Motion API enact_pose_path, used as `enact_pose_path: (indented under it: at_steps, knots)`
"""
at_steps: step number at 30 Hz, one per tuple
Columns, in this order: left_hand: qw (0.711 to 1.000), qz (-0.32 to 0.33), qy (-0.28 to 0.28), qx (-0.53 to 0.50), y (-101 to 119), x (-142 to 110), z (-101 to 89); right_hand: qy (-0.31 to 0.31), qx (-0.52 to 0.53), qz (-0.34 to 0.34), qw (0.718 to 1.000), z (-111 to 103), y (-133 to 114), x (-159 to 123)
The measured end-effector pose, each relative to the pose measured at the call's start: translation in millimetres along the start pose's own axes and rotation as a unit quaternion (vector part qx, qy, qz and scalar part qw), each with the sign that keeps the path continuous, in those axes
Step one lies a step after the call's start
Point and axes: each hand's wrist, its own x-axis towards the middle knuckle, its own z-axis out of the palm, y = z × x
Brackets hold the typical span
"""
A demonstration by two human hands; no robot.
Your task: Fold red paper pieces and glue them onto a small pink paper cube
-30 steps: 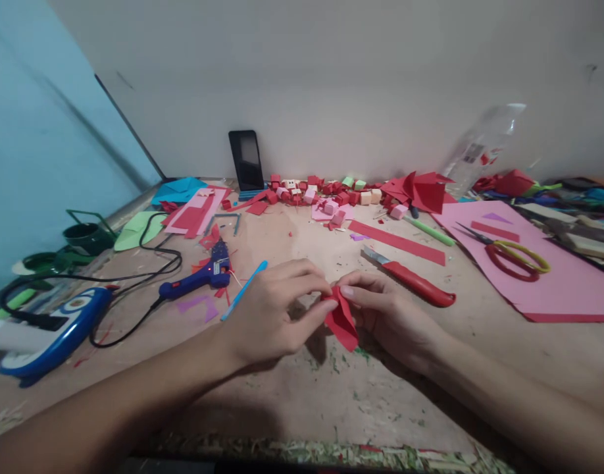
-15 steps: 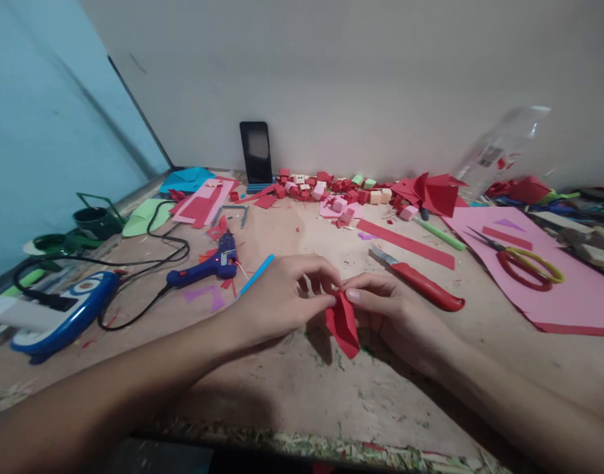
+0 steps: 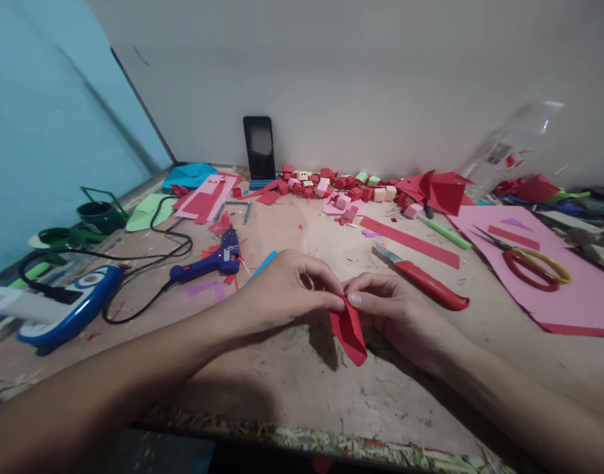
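A folded piece of red paper (image 3: 350, 336) hangs between my two hands over the front middle of the table. My left hand (image 3: 297, 289) pinches its upper edge between thumb and fingers. From the other side my right hand (image 3: 388, 306) grips the same edge, thumb tip close to the left thumb. The lower part of the paper slants down toward me. Just beyond my right hand lies a red-handled knife (image 3: 425, 282). A blue stick (image 3: 265, 262) shows partly behind my left hand.
A blue glue gun (image 3: 208, 262) with a black cord lies left, near a blue power strip (image 3: 72, 309). Scissors (image 3: 536, 266) rest on pink paper (image 3: 573, 303) at right. Small paper cubes (image 3: 351, 194), a standing phone (image 3: 260, 148) and a plastic bottle (image 3: 516, 151) line the back.
My thumbs have come closer together along the paper's upper edge. The whole view has shifted slightly, and both hands keep hold of the red paper.
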Motion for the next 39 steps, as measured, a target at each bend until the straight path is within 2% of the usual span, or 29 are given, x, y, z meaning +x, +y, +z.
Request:
enact_pose_path:
  at_steps: [7, 22, 26, 30, 34, 39]
  knots:
    - [0.999, -0.024, -0.020, -0.017, -1.3, -0.5, -1.5, 0.002, 0.004, 0.007, 1.000, -0.8, 1.7, -0.7]
    - [0.999, 0.006, -0.040, -0.033, -1.3, 1.5, -5.5, -0.010, 0.002, -0.005, 1.000, -2.5, 3.4, 0.3]
    - [0.999, 0.013, -0.039, -0.008, -0.6, 0.6, -2.9, -0.025, -0.003, -0.002, 1.000, -5.1, 4.1, 0.8]
    - [0.995, 0.066, -0.019, 0.073, 1.7, -1.9, -1.0, -0.009, 0.001, -0.001, 1.000, -6.0, 3.6, 0.5]
    - [0.976, 0.143, -0.003, 0.165, -0.5, -4.0, -0.4, 0.024, -0.003, -0.014, 1.000, -2.4, 2.4, 0.1]
    - [0.952, 0.200, 0.016, 0.231, -7.1, -3.8, -0.3, 0.014, -0.014, -0.014, 1.000, 1.9, 1.3, -0.6]
